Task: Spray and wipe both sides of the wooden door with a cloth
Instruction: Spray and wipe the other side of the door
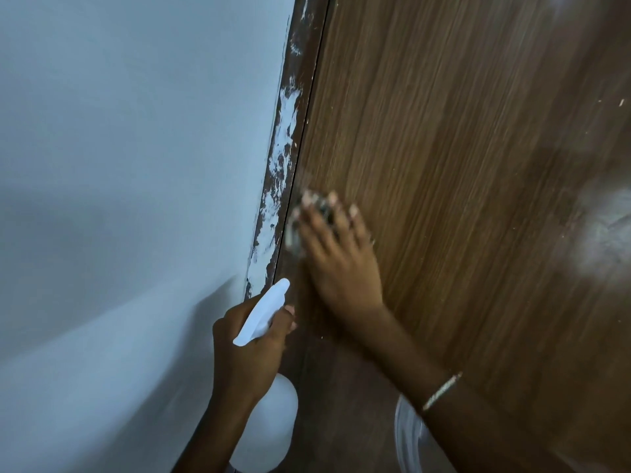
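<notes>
The wooden door fills the right half of the view, brown with vertical grain. My left hand grips the white spray bottle by its neck; the trigger head points up at the door's edge and the round bottle body hangs below my wrist. My right hand lies flat on the door near its left edge, fingers spread and straight over a small grey metal fitting, which is blurred. A piece of white fabric shows under my right forearm; I cannot tell whether it is the cloth.
A pale blue-grey wall takes up the left half. Between wall and door runs the dark door frame, smeared with white paint. A hazy white patch sits on the door at the right. I wear a thin bracelet on my right wrist.
</notes>
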Demonstrator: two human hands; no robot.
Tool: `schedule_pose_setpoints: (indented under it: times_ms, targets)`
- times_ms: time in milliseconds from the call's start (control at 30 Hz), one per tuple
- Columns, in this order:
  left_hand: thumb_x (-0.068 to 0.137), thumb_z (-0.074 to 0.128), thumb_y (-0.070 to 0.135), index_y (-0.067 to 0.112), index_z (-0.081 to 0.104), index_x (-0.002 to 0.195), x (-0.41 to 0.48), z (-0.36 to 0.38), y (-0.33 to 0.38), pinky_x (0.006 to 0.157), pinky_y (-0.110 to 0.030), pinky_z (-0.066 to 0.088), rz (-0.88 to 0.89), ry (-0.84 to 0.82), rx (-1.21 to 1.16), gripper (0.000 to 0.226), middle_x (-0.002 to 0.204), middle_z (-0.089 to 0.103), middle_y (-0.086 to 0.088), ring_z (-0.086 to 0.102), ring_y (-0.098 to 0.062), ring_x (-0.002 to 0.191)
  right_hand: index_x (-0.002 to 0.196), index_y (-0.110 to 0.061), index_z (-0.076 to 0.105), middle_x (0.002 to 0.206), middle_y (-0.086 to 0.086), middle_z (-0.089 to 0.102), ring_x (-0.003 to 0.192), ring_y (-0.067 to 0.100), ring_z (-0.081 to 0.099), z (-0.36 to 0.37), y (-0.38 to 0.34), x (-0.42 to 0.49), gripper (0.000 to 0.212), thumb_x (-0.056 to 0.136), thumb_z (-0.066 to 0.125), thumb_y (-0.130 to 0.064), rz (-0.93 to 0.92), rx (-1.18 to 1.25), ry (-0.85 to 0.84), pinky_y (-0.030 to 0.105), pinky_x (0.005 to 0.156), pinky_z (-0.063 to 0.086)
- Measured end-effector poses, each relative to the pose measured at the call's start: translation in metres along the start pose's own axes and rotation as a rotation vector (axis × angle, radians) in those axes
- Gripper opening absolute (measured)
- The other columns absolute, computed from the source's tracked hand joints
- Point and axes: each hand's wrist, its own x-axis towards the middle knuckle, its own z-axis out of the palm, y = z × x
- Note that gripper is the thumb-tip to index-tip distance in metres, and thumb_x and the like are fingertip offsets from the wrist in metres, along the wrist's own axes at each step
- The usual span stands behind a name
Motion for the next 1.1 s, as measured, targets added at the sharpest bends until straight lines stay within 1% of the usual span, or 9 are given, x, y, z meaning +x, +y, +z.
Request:
schedule_pose_setpoints:
  times_ms: [167,367,467,567,667,800,900,1000,1100]
  targets:
    - [0.075,0.062,0.065,0.02,0.073,0.083,-0.002,-0.003,0.007,0.069,-0.042,0.058,0.056,-0.017,0.024,0.046,0.074,0.073,0.001,0.069,-0.027,0.072,0.16,-0.014,0.008,0.169,0.017,-0.018,0.157,0.041,-0.006,0.021,-0.043,-0.101,0.065,0.1,0.029,-0.028,-0.396,0.003,-0.165,0.052,0.128,0.0]
    - [0.078,0.069,0.041,0.012,0.072,0.089,-0.003,-0.01,0.004,0.052,-0.017,0.054,0.032,0.07,0.034,0.031,0.076,0.072,-0.005,0.067,-0.021,0.059,0.16,-0.018,0.036,0.169,0.005,0.026,0.156,0.035,0.021,-0.007,0.005,0.009,0.056,0.107,0.047,-0.033,-0.146,-0.035,-0.021,0.057,0.126,0.018]
    - [0.067,0.071,0.062,0.012,0.069,0.094,-0.001,-0.006,0.005,0.068,-0.033,0.061,-0.029,0.046,-0.045,0.056,0.082,0.071,-0.007,0.068,-0.025,0.067,0.163,-0.019,0.028,0.17,0.004,0.022,0.157,0.034,0.016,-0.021,0.04,0.099,0.055,0.112,0.032,-0.041,0.001,-0.052,0.043,0.058,0.126,0.012]
    - [0.084,0.074,0.037,0.017,0.072,0.083,-0.002,-0.005,0.008,0.073,-0.038,0.059,0.005,-0.006,-0.007,0.02,0.075,0.073,-0.002,0.069,-0.024,0.071,0.163,-0.018,0.026,0.171,0.004,0.022,0.158,0.033,0.016,-0.021,0.045,0.129,0.053,0.114,0.028,-0.039,0.093,-0.077,0.102,0.056,0.127,0.011]
    - [0.068,0.075,0.064,0.018,0.069,0.088,0.0,-0.007,0.002,0.074,-0.038,0.061,-0.028,0.052,-0.056,0.05,0.08,0.071,-0.004,0.069,-0.027,0.071,0.163,-0.015,0.025,0.171,0.009,0.02,0.157,0.039,0.015,-0.005,0.016,0.089,0.057,0.112,0.039,-0.033,0.045,-0.039,0.109,0.059,0.125,0.015]
    - [0.078,0.069,0.049,0.018,0.072,0.086,-0.005,-0.014,0.003,0.059,-0.015,0.054,0.076,0.114,0.02,0.032,0.077,0.071,0.004,0.067,-0.019,0.064,0.162,-0.014,0.027,0.171,0.015,0.014,0.157,0.042,0.011,0.028,-0.043,-0.032,0.068,0.102,0.053,-0.029,-0.246,0.018,-0.03,0.058,0.127,0.013]
    - [0.08,0.07,0.056,0.019,0.073,0.087,-0.008,-0.018,0.001,0.065,-0.022,0.055,0.062,0.078,0.057,0.038,0.076,0.071,0.005,0.067,-0.018,0.067,0.161,-0.01,0.008,0.17,0.02,-0.009,0.157,0.043,0.0,0.038,-0.055,-0.081,0.076,0.1,0.047,-0.035,-0.374,0.007,-0.126,0.055,0.128,0.007]
    - [0.083,0.073,0.034,0.011,0.07,0.093,-0.006,-0.026,-0.007,0.062,-0.017,0.055,0.064,0.139,0.175,0.024,0.082,0.069,-0.002,0.065,-0.018,0.063,0.164,-0.015,0.02,0.172,0.014,0.004,0.158,0.04,0.009,0.034,-0.051,-0.07,0.067,0.102,0.043,-0.026,-0.38,-0.007,-0.116,0.054,0.127,0.016]
    - [0.084,0.071,0.036,0.009,0.073,0.094,-0.007,-0.03,-0.014,0.064,-0.023,0.058,0.076,0.114,0.167,0.029,0.081,0.072,-0.006,0.068,-0.023,0.065,0.163,-0.016,0.029,0.17,0.007,0.022,0.157,0.036,0.019,0.022,-0.035,-0.022,0.061,0.105,0.047,-0.027,-0.219,-0.013,-0.012,0.055,0.126,0.018]
